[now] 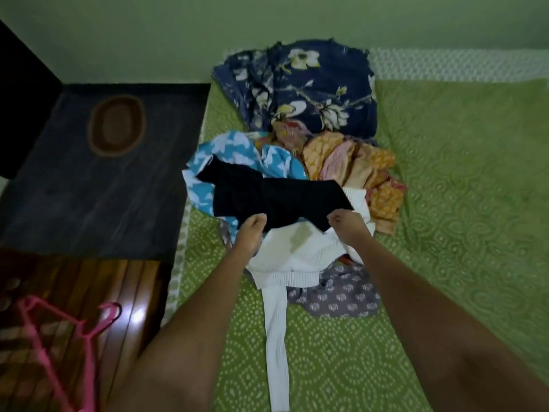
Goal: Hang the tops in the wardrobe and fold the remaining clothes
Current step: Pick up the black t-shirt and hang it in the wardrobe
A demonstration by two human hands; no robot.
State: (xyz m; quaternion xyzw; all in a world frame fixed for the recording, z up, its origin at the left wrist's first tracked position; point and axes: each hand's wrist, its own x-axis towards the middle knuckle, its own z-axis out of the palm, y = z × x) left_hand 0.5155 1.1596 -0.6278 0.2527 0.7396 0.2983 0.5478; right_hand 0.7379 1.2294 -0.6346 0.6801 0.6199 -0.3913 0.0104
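A black garment (267, 197) is held up over a heap of clothes on the bed. My left hand (251, 231) pinches its near left edge and my right hand (346, 226) pinches its near right corner. Under it lies a white ribbed top (285, 263) with one long sleeve trailing toward me. A blue and white patterned piece (231, 150), orange and pink clothes (356, 168) and a grey printed cloth (341, 298) make up the heap. Pink hangers (68, 331) lie at the lower left.
A green patterned bedspread (460, 188) covers the bed. A folded navy floral blanket (303, 87) sits at the far side by the wall. A dark wooden headboard (98, 168) and wooden slats (89, 292) stand to the left.
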